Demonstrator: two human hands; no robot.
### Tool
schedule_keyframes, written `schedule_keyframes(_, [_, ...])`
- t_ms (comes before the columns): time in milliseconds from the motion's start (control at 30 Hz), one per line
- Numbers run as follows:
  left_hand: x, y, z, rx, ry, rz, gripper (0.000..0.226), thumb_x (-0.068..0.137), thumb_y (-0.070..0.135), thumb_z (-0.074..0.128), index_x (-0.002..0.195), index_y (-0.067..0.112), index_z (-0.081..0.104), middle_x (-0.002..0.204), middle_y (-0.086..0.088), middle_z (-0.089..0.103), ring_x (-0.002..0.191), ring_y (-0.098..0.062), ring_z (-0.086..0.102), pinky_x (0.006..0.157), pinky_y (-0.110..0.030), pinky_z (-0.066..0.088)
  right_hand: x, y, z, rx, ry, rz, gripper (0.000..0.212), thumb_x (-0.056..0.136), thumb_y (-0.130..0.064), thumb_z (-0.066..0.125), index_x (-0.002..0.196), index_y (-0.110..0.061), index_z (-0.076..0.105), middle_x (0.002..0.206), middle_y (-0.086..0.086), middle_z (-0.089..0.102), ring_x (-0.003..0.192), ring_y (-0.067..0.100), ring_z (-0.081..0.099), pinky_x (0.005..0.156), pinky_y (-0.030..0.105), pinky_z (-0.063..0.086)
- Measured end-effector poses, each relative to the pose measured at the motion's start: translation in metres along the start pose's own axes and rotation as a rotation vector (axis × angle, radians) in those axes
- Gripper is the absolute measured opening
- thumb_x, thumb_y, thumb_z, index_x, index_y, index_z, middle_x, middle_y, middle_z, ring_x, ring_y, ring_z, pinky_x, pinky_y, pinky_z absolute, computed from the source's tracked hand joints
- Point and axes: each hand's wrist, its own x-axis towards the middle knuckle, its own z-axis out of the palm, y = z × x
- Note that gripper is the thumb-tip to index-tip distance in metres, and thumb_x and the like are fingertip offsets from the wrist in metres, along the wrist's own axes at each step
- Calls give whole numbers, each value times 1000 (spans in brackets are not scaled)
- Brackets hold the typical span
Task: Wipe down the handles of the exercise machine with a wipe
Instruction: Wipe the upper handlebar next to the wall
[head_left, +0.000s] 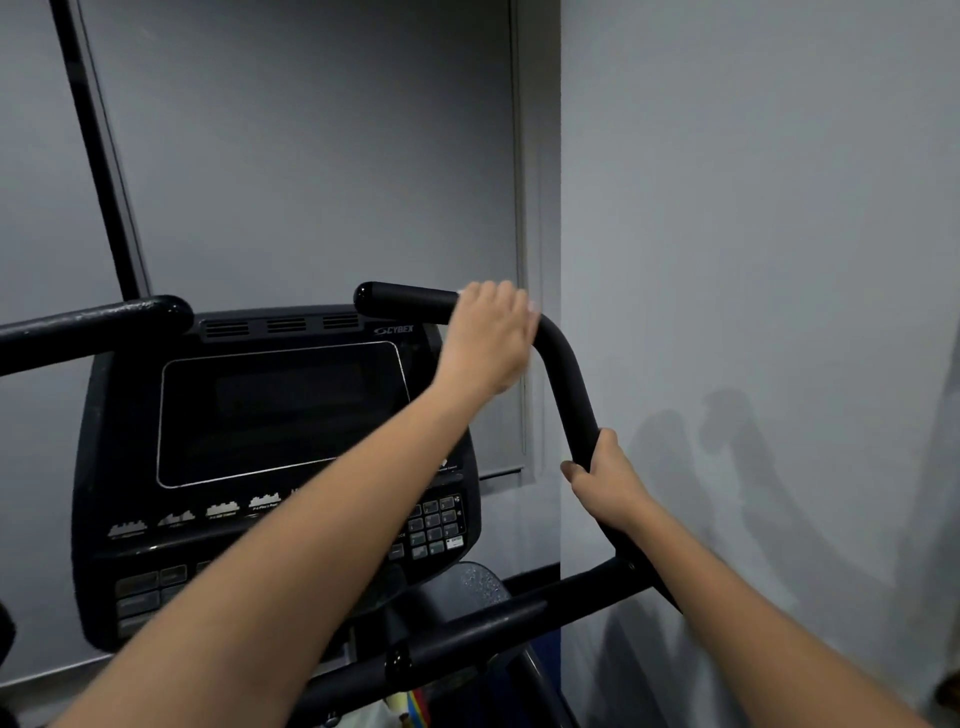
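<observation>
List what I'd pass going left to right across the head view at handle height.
Left handle → console with its dark screen → left hand on the right handle, a bit of white wipe at its fingers → right hand gripping that handle lower down → bare wall.
</observation>
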Motion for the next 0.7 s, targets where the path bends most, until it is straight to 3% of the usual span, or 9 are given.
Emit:
schedule_keyframes(100, [-3, 10, 7, 18, -38, 199, 39, 106, 35, 21, 114, 13, 52, 105, -6, 55, 98, -28, 49, 100, -43, 37, 0, 0, -1, 12, -16, 18, 24, 97, -19, 54, 108, -11, 35, 95, 6, 49, 73, 16, 51, 56, 28, 38])
schedule_keyframes(200, [-3, -20, 7, 32, -34, 252, 38, 106, 38, 23, 124, 15, 48, 112, -3, 56, 101, -24, 52, 97, -38, 40, 0, -2, -5, 5, -60, 43, 31, 98, -21, 56, 118, -9, 34, 110, 11, 51, 85, 20, 54, 67, 30, 43])
schedule_keyframes(300, [-13, -62, -5, 32, -8, 188, 36, 105, 39, 28, 119, 14, 50, 105, -4, 58, 94, -25, 55, 90, -38, 43, 4, -8, -13, 2, -107, 28, 70, 92, -25, 67, 144, -8, 23, 137, 11, 45, 118, 25, 51, 95, 33, 43])
schedule_keyframes(400, [-27, -92, -17, 42, -17, 161, 32, 105, 37, 30, 108, 14, 52, 100, -4, 58, 90, -26, 55, 88, -38, 43, 14, -31, -25, -116, -52, -114, 95, 84, -31, 75, 153, -10, 13, 154, 8, 29, 140, 27, 34, 116, 39, 30])
schedule_keyframes(500, [-36, -116, -34, 30, -27, 45, 31, 108, 33, 30, 110, 14, 54, 102, -5, 56, 93, -27, 53, 90, -39, 42, 27, -66, -35, -185, -1, -211, 98, 84, -35, 75, 155, -10, 11, 158, 10, 22, 145, 28, 24, 120, 40, 22])
schedule_keyframes(700, [-51, -161, -79, 64, -14, -103, 34, 108, 30, 30, 120, 12, 56, 109, -8, 57, 98, -31, 53, 91, -42, 41, 43, -126, -33, -265, 66, -370, 93, 84, -38, 71, 155, -17, 15, 156, 8, 26, 143, 29, 29, 117, 41, 24])
